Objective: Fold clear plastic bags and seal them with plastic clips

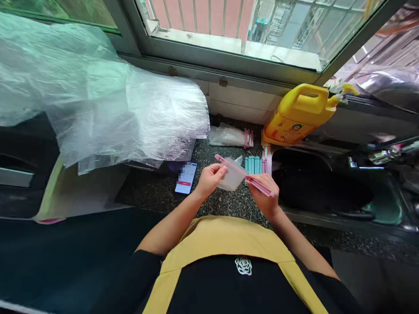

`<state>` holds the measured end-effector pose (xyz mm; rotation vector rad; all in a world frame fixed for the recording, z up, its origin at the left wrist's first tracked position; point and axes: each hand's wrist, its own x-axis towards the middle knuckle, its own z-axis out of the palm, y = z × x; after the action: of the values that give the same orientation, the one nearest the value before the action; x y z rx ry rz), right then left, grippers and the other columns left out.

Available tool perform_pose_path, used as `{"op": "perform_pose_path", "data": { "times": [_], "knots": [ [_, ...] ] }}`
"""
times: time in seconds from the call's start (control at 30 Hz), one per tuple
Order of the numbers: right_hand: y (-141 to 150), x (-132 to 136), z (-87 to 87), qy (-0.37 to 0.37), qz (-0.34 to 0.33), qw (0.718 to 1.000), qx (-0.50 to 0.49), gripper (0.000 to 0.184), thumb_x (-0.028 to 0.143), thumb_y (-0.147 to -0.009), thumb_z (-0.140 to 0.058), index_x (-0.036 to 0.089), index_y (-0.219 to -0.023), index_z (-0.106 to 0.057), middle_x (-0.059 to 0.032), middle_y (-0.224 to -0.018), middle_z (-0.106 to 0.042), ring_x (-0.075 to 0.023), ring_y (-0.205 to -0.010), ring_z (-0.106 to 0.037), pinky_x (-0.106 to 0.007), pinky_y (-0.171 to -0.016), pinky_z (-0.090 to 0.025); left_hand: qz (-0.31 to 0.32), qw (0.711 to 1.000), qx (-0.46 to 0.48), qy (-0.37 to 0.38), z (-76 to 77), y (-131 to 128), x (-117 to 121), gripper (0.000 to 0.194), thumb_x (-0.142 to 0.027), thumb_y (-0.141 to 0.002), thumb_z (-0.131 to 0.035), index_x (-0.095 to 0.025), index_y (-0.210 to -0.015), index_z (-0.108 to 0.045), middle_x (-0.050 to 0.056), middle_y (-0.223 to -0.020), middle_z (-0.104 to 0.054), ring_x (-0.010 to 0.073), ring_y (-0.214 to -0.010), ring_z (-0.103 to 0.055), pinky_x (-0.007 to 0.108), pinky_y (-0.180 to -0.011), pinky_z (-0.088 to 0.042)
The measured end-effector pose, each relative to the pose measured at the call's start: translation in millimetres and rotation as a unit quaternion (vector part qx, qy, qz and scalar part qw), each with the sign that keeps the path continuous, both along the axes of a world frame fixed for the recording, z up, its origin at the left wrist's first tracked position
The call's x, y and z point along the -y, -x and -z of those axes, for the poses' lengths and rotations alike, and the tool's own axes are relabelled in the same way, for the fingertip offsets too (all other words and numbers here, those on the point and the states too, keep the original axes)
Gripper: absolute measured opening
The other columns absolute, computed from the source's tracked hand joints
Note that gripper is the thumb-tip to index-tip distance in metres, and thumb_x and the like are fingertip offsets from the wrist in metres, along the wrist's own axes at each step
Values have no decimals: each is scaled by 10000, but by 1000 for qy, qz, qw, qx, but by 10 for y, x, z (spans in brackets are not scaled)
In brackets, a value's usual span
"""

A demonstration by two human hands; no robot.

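My left hand [209, 178] pinches the left edge of a small clear plastic bag [230, 181] above the dark counter. A long pink bag clip [234, 166] runs along the top edge of the bag, slanting down to the right. My right hand [266, 194] is closed around the clip's right part, and its end sticks out past the fingers. Just behind my right hand lie several teal bag clips [252, 165] in a row, with pink ones beside them. Farther back rests a clear bag [227, 136] with pink clips [248, 138] at its right end.
A phone [186, 178] lies on the counter left of my hands. Plastic sheeting [140, 109] covers bulky things at the left. A yellow jug [299, 115] stands at the back right, beside a sink [386, 209] holding a dark pan [321, 187]. A window frame [222, 61] runs behind the counter.
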<state>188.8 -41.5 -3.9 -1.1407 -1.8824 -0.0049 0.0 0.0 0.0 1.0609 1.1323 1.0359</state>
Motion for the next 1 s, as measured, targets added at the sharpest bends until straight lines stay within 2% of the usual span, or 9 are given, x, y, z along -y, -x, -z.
{"op": "perform_pose_path", "data": {
  "times": [0.23,0.43,0.57,0.8,1.0],
  "knots": [
    [12,40,-3,15,-11,1000,3,162,139,-802,-634,199,-953,-645,-50,-787,-704,-175,-698,-629,-319,-652,-505,-3,997,42,59,100,-20,-21,452,-562,-556,-706,-129,-575,-577,-40,-493,-480,71,-507,-373,217,-529,-281],
    [42,34,-47,9,-23,999,20,160,115,-787,-644,177,-935,-649,-62,-769,-705,-178,-678,-618,-320,-630,-492,-33,989,107,93,121,-48,-25,467,-503,-490,-774,-111,-708,-644,-8,-623,-602,87,-575,-455,217,-589,-353],
    [39,25,-58,16,-39,998,40,170,115,-797,-627,180,-952,-655,-65,-771,-701,-178,-685,-611,-312,-610,-485,-49,983,139,114,128,-62,-22,451,-450,-462,-802,-109,-716,-650,2,-660,-633,92,-590,-483,219,-607,-376],
    [17,-15,-74,28,-76,996,36,247,96,-802,-595,207,-1014,-659,-61,-796,-684,-176,-703,-604,-314,-615,-503,-63,974,177,125,178,-62,-30,412,-389,-448,-823,-108,-697,-653,11,-665,-647,93,-591,-510,222,-624,-392],
    [-3,4,-78,84,-96,992,-23,256,155,-826,-584,216,-1065,-650,-80,-882,-663,-180,-798,-635,-317,-660,-540,-81,971,195,109,184,-67,5,416,-400,-423,-844,-115,-661,-655,0,-637,-637,80,-572,-500,206,-596,-384]
  ]
}}
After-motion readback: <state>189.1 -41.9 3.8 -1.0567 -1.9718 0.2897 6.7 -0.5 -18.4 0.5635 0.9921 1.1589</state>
